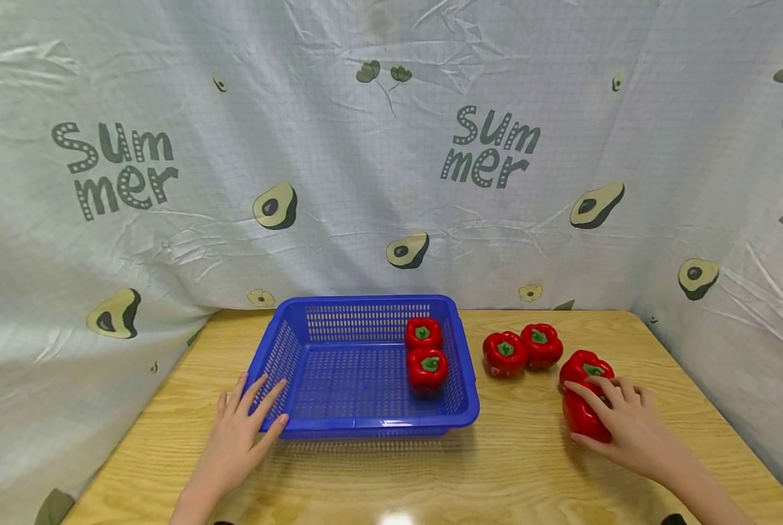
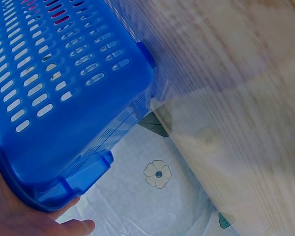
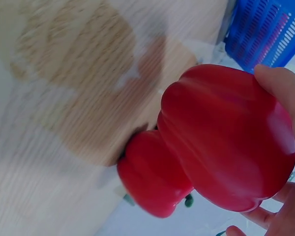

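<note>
My left hand [image 1: 234,434] rests with spread, fairly straight fingers on the front left corner of a blue plastic basket [image 1: 365,423]. The left wrist view shows the basket's slotted wall [image 2: 64,128] close up. My right hand [image 1: 634,430] grips a red bell pepper [image 1: 585,415], thumb on the near side and fingers over the top. That pepper [image 3: 226,137] fills much of the right wrist view. Just behind it sits another red bell pepper [image 1: 585,364], partly hidden in the head view. Inside the basket, two red bell peppers, one rear [image 1: 423,333] and one front [image 1: 427,370], stand along the right wall.
Between the basket and my right hand, two more red bell peppers, a left one [image 1: 504,354] and a right one [image 1: 542,345], stand side by side on the wooden table [image 1: 516,467]. A printed cloth [image 1: 339,146] hangs behind the table and along its sides.
</note>
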{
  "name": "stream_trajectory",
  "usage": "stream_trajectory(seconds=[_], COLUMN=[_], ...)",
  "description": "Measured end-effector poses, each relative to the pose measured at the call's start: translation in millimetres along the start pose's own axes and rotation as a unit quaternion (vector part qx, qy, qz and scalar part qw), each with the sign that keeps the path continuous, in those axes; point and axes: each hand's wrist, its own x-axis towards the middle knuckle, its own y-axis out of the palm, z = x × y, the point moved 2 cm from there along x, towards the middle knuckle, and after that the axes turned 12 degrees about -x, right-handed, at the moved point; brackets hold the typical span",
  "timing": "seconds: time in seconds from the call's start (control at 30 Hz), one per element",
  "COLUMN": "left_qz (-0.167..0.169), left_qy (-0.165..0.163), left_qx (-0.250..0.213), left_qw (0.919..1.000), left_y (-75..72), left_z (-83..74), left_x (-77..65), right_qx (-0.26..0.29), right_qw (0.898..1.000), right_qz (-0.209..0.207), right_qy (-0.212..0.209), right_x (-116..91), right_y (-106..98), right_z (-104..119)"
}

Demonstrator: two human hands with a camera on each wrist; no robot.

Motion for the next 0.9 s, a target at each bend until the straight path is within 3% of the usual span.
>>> stream_trajectory(seconds=[0.33, 0.9], left_qz=[0.002, 0.006], left_qy=[-0.003, -0.003], left_qx=[-0.003, -0.002], left_qw=[1.0, 1.0], left_y=[-1.2, -0.6], left_z=[-1.9, -0.2], left_x=[0.6, 0.9], right_qx=[0.018, 0.024], right_qw=[1.0, 0.997], right_qz=[0.001, -0.049], right_qy=[-0.012, -0.062], right_x=[16, 65], right_y=[1, -12], right_z=[12, 31])
